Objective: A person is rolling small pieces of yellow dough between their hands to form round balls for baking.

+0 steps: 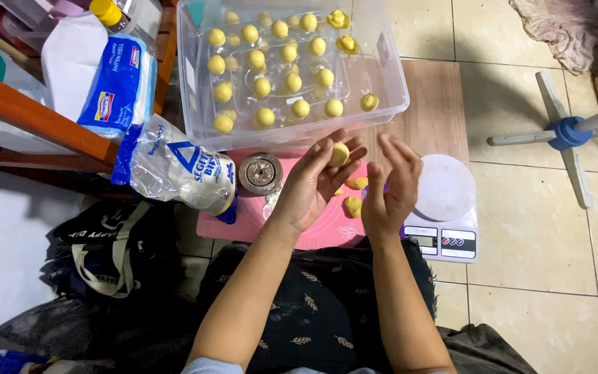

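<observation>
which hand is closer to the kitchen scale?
Right. The right hand is raised just left of the kitchen scale, almost over its edge. The left hand, with a yellow dough ball on its fingers, is farther left.

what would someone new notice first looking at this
First the clear plastic tub at top centre, lined with rows of yellow dough balls. Just below it the left hand cups another yellow ball beside the open right hand, over a pink mat.
</observation>
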